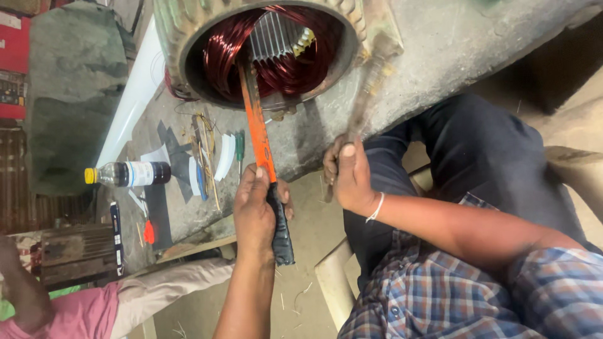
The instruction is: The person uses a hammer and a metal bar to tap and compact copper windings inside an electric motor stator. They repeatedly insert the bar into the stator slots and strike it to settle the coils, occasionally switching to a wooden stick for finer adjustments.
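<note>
Clamped tight, my left hand (254,204) holds the orange-shafted, black-gripped hammer (264,160), head inside the copper-wound motor stator (270,47) on the grey surface (433,56). My right hand (352,176) grips a worn wooden stick (367,94). I reckon a slip could nick those windings.

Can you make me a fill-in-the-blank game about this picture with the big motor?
1. The left hand grips an orange tool with a ____ handle.
2. The windings inside the motor housing are ____ coloured.
3. The bottle lying on the bench has a ____ cap.
4. The right hand wears a white band on its ____.

Missing words: black; copper; yellow; wrist
</note>
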`<state>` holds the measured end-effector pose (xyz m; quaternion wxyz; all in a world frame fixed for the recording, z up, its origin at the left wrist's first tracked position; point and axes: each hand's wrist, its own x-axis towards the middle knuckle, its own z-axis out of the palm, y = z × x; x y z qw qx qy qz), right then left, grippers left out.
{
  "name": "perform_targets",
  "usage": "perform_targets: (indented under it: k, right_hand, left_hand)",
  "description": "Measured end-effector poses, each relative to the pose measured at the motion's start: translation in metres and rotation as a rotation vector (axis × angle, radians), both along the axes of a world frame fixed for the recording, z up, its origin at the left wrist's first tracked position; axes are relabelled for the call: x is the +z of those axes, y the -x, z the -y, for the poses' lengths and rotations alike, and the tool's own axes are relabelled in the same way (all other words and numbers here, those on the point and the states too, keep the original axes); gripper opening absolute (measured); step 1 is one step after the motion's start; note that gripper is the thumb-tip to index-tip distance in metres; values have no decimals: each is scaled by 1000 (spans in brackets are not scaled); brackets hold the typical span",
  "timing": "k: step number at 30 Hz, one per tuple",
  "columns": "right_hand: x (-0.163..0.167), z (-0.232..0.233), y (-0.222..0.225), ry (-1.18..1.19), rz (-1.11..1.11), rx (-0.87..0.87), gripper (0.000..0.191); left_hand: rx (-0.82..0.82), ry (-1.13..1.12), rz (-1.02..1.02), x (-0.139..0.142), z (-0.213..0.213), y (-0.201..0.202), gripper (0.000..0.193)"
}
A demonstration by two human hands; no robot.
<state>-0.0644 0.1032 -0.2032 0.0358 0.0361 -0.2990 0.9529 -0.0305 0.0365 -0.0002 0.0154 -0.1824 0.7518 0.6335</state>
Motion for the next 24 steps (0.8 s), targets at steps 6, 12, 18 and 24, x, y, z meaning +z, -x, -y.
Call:
perform_targets:
  k: [6,12,18,24]
  right_hand:
    - [4,10,0,-385,-93,95,47]
    - [11,-8,4,-589,-256,-11,49]
    - [-2,-19,4,-595,-131,-34,45]
    - [-3,-25,2,-593,-116,27,42]
  left_hand:
    - [30,41,29,3,2,-3,22]
    - [26,125,80,13,-10,-17,24]
    - [59,109,142,18,-32,-35,26]
    - [102,98,118,18,-44,-41,24]
